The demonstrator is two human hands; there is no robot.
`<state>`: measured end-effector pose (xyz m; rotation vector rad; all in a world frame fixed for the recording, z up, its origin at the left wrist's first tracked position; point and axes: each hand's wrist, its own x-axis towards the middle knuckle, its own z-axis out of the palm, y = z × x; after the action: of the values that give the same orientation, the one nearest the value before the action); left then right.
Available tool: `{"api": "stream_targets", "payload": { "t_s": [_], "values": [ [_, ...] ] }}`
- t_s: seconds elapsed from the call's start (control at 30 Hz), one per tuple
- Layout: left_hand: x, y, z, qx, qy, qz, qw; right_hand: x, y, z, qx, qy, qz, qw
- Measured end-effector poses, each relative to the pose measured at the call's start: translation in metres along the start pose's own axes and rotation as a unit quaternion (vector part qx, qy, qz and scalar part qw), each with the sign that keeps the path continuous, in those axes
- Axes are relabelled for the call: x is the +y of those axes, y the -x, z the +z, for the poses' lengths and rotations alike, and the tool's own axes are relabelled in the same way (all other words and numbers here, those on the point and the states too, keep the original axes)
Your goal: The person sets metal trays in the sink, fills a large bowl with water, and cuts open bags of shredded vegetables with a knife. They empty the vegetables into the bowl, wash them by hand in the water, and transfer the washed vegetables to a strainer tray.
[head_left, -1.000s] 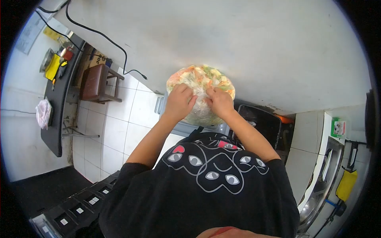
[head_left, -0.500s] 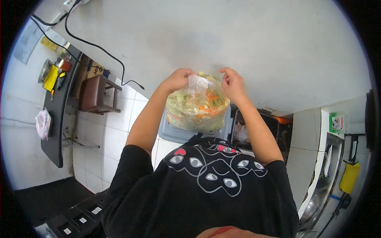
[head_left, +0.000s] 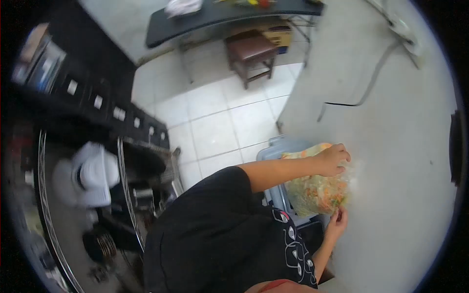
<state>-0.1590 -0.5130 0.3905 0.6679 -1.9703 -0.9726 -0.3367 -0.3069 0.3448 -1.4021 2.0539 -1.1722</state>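
Note:
A clear plastic bag (head_left: 317,192) full of shredded vegetables, pale green with orange strips, sits on a grey-blue plastic lid or bin (head_left: 266,154). Over the bag's far upper side, my left hand (head_left: 331,160) has its fingers curled against the thin plastic near the opening. At the lower edge of the bag, my right hand (head_left: 337,219) pinches the plastic between thumb and fingers. Part of the bag is hidden behind my left forearm.
A pale wall (head_left: 395,185) rises close beyond the bag, with a black cable (head_left: 359,103) hanging on it. A brown stool (head_left: 251,51) stands by a black table (head_left: 220,14). Wire shelving (head_left: 129,195) with containers and black drawers (head_left: 105,100) are to the left.
My view has swung left, bringing the shelves and drawers in. Both hands remain at the bag's edges, the left now more over the top of it.

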Motion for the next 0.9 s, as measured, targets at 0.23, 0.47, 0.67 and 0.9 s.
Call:
{"api": "stream_targets", "payload": {
  "t_s": [0.23, 0.47, 0.67, 0.9],
  "values": [
    [-0.026, 0.217, -0.126, 0.241, -0.128, -0.254, 0.928, -0.003, 0.040, 0.030, -0.160, -0.018, -0.042, 0.986],
    [0.050, 0.482, -0.213, 0.529, -0.323, -0.421, 0.662, -0.051, 0.049, 0.104, -0.322, -0.075, -0.101, 0.938],
    [0.154, 0.616, -0.213, 0.559, -0.407, -0.569, 0.446, -0.093, 0.042, 0.160, -0.423, -0.052, -0.192, 0.884],
    [0.197, 0.700, -0.235, 0.602, -0.354, -0.679, 0.229, -0.166, 0.063, 0.230, -0.484, -0.055, -0.243, 0.839]
  ]
}}
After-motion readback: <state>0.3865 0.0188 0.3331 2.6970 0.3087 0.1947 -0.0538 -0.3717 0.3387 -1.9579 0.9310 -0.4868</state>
